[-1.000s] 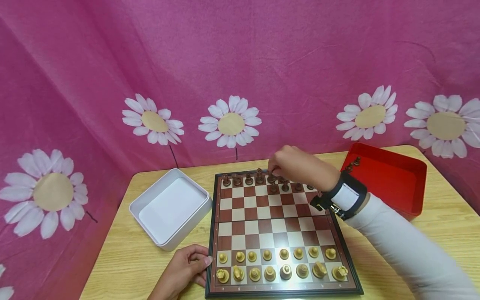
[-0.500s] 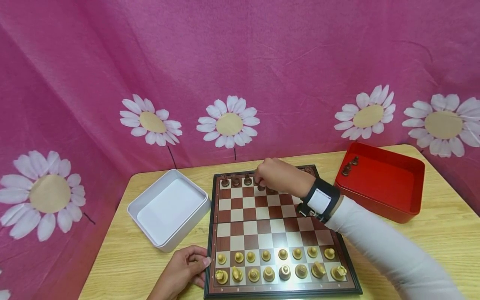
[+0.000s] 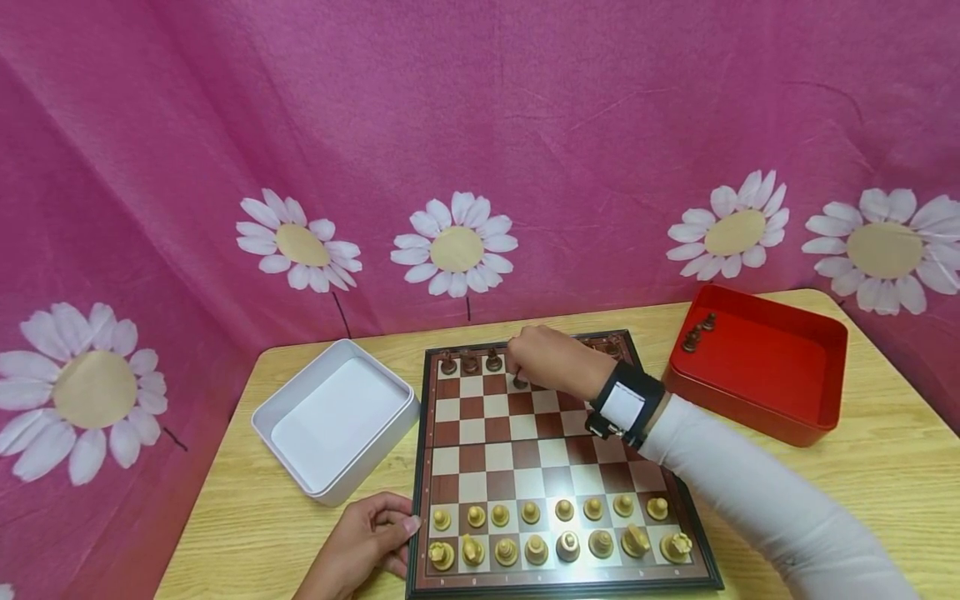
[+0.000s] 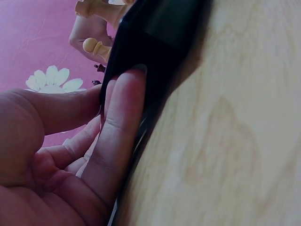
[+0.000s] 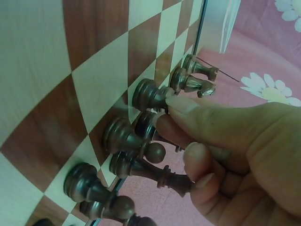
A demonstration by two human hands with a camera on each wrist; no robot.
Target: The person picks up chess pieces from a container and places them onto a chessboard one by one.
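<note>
My right hand point(image 3: 557, 360) is over the far rows of a brown-and-cream chessboard point(image 3: 528, 454), pinching a dark pawn point(image 5: 145, 94) between thumb and index finger. The pawn's base is at the board's surface. Beside it in the right wrist view stand another dark pawn point(image 5: 123, 134) and a taller dark piece point(image 5: 153, 173). Several more dark pieces, including one knight point(image 3: 470, 361), line the far edge, partly hidden by the hand. My left hand point(image 3: 367, 537) grips the board's near-left edge, thumb on top and fingers against the black side point(image 4: 155, 61). Two rows of light chess pieces point(image 3: 536, 548) stand nearest me.
A white box point(image 3: 337, 479) stands left of the board on the wooden table point(image 3: 232, 517). To the right is a red box point(image 3: 750, 412) with a couple of dark pieces point(image 3: 692, 338) inside. A pink flowered cloth point(image 3: 585, 167) hangs behind.
My right hand has moved left along the far rows, bringing a dark pawn to the row in front of the far pieces. The left hand stays on the board's edge.
</note>
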